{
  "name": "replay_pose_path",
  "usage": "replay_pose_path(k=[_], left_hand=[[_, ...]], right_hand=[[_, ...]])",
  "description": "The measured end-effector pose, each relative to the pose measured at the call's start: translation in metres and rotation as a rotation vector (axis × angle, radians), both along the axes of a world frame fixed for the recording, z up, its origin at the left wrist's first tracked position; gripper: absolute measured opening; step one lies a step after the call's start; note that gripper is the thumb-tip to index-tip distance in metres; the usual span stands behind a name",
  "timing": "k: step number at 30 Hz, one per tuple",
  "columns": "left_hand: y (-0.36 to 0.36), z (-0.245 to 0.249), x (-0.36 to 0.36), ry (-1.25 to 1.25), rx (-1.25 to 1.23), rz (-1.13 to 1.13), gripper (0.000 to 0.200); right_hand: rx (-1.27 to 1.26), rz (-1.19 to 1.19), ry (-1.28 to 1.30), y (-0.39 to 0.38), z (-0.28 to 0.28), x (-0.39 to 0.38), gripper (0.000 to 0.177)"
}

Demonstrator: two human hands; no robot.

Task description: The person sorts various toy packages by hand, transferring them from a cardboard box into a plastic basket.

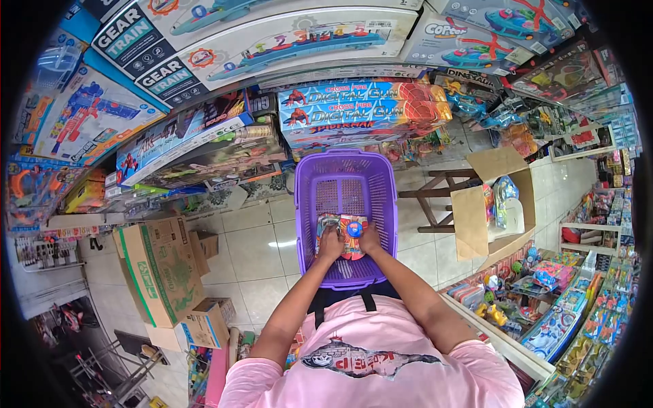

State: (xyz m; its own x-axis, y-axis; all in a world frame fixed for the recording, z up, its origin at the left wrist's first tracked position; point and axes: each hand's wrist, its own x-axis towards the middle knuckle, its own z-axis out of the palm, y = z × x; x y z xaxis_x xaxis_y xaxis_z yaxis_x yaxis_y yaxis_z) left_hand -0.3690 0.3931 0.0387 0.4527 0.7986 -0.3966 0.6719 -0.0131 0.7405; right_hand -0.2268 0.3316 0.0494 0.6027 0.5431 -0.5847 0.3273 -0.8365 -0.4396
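Note:
A purple plastic basket (pixel 305 204) with a latticed bottom stands in front of my body. Inside its near half, colourful flat toy packages (pixel 353 243) lie between my hands, one with a round blue part on a red and yellow face. My left hand (pixel 331 243) is closed on the left side of the packages, my right hand (pixel 370 239) on the right side. Fingertips are partly hidden against the packages.
Shelves of boxed toys, with Digital Gun boxes (pixel 360 112), line the far side. A dark wooden stool (pixel 435 201) and an open cardboard box (pixel 476 163) stand right; a taller carton (pixel 163 272) stands left. A toy display (pixel 524 299) is at the lower right.

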Motion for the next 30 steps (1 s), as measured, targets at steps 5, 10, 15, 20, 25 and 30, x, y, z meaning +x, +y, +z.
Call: replay_pose_path(k=[5,10,15,20,25,30], left_hand=[[0.003,-0.003,-0.006,-0.01,0.003,-0.277,0.042],[-0.014,0.014,-0.006,0.153,0.325,-0.375,0.048],[0.002,0.078,-0.007,-0.349,0.176,-0.076,0.033],[0.018,0.15,-0.037,-0.144,0.682,0.267,0.029],[0.004,0.072,-0.104,-0.391,0.033,0.725,0.029],[-0.121,-0.048,-0.185,0.331,-0.262,0.24,0.037]], right_hand=[[0.016,0.091,-0.034,-0.009,-0.021,-0.006,0.053],[-0.032,0.189,-0.099,0.001,-0.019,-0.001,0.057],[0.318,0.396,0.19,0.026,0.09,0.034,0.033],[0.914,0.094,-0.137,0.035,0.15,0.08,0.015],[0.714,-0.185,-0.075,-0.008,0.023,0.128,0.016],[0.013,0.458,0.052,-0.14,-0.102,0.147,0.045]])
